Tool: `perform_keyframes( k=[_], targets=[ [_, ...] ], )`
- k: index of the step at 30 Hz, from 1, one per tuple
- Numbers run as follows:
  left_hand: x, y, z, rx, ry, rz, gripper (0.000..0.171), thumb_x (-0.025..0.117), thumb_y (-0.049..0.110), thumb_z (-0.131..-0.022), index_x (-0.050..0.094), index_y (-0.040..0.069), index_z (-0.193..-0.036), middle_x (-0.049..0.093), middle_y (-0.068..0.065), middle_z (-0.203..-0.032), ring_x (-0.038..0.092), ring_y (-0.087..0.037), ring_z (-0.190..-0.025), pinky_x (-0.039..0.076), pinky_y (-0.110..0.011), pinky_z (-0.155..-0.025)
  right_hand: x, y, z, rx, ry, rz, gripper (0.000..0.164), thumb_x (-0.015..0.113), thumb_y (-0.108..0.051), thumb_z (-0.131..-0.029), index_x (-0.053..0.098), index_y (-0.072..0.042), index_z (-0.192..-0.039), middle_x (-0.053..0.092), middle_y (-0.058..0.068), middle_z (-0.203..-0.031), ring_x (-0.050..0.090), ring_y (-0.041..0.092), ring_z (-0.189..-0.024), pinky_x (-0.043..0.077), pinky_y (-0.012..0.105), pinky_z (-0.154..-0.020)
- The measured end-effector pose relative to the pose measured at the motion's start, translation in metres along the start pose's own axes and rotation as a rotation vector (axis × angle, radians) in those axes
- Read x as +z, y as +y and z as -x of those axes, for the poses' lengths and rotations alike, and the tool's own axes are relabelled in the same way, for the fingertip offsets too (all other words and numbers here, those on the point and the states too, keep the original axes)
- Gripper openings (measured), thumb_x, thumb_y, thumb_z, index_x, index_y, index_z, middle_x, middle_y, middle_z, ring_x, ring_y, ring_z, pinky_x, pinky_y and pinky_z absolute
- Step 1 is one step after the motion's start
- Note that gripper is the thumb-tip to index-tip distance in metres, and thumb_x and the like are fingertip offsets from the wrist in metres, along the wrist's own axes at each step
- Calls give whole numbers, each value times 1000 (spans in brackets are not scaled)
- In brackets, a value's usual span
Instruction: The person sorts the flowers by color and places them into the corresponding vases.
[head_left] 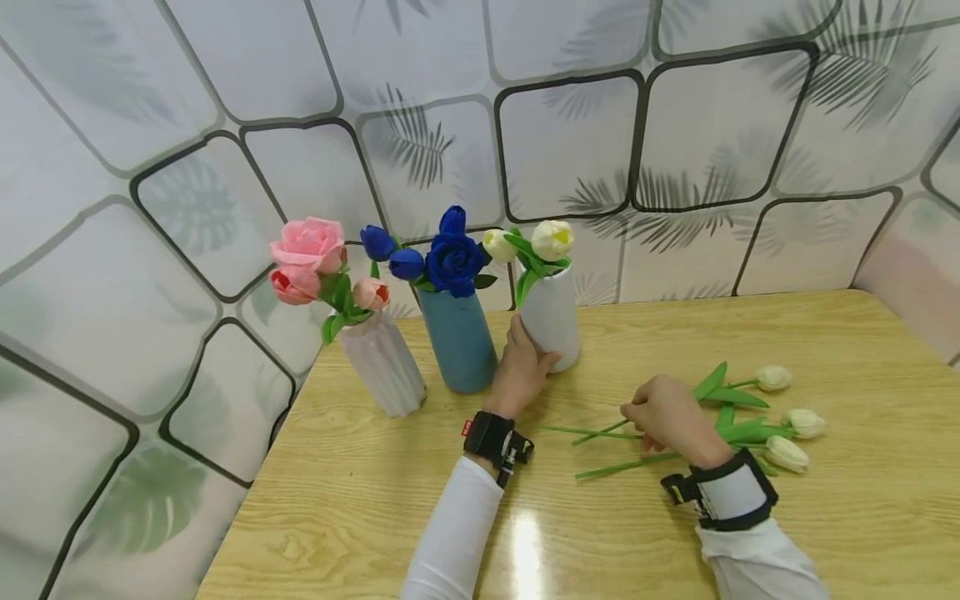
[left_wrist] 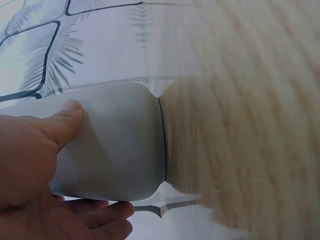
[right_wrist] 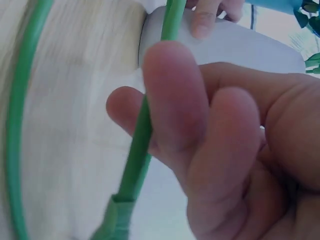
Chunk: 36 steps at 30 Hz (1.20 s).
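Observation:
My left hand [head_left: 517, 371] holds the white vase [head_left: 553, 321] low on its side, its thumb across the front in the left wrist view. White tulips [head_left: 552, 240] with green leaves stand in that vase. To the right, three loose white tulips [head_left: 772, 377] lie on the table, heads pointing right and stems to the left. My right hand [head_left: 675, 421] is over their stems with curled fingers. In the right wrist view a green tulip stem [right_wrist: 136, 165] passes between its fingertips, pinched there, while another stem [right_wrist: 17, 125] lies apart on the wood.
Left of the white vase stands a blue vase [head_left: 457, 342] with blue flowers [head_left: 455, 260]. Farther left is a pale ribbed vase [head_left: 384, 367] with pink flowers [head_left: 307, 246]. A patterned curtain-like backdrop [head_left: 570, 150] rises behind the wooden table [head_left: 337, 517].

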<state>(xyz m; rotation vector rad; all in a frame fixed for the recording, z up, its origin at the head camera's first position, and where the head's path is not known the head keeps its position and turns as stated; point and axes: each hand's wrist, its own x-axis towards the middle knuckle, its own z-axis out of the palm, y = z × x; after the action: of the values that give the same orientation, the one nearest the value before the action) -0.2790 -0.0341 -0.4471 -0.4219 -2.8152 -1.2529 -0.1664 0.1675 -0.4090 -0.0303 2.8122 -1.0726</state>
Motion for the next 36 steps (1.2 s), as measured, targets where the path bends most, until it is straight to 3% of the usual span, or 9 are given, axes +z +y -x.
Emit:
perform_keyframes(
  k=[5,11,17,20,24,31,36],
  targets=[
    [1,-2,-1,9,3,-4,91,65,30,-97,2,2,-156,30,-29,-152,45,-41,-134,46,-50,-102,-11,-8,7,8,26,11,28,61,-9,-97,70,0,-72,59,4,-56,60,17,-45,47,30,-44],
    [1,0,-2,14,10,10,91,66,29,-96,4,3,-156,31,-29,-151,45,-40,-134,45,-50,-104,-22,-20,15,-42,108,1,32,61,-13,-96,66,-7,-65,60,1,-54,62,20,-47,42,29,-42],
    [0,0,-1,13,11,6,91,66,29,-96,4,3,-156,32,-29,-151,46,-40,-134,45,-50,-104,-22,-19,15,-50,202,-97,24,60,-18,-98,76,-1,-91,66,3,-61,62,22,-48,44,30,-41],
    [0,0,0,13,13,7,90,66,29,-96,4,3,-156,32,-29,-151,46,-41,-133,46,-50,-103,-22,-18,15,-72,296,-133,26,62,-20,-98,76,3,-99,70,6,-69,61,19,-47,40,28,-38],
    [0,0,0,9,9,17,90,66,30,-96,3,4,-156,31,-28,-151,45,-41,-134,45,-51,-104,-22,-24,20,-129,449,-139,26,65,-22,-97,77,1,-96,73,8,-73,57,13,-42,34,27,-35],
    [0,-1,0,24,13,16,90,65,29,-96,3,3,-156,32,-29,-150,45,-40,-135,44,-50,-105,-19,-35,25,-249,639,-159,18,69,-16,-93,79,0,-92,73,13,-74,52,6,-37,43,20,-40],
    [0,-1,0,25,13,9,90,66,29,-96,3,3,-156,32,-29,-151,44,-40,-135,44,-49,-105,-15,-39,24,-292,722,-217,13,70,-10,-90,79,0,-92,74,16,-78,54,2,-40,42,17,-40]
  ],
)
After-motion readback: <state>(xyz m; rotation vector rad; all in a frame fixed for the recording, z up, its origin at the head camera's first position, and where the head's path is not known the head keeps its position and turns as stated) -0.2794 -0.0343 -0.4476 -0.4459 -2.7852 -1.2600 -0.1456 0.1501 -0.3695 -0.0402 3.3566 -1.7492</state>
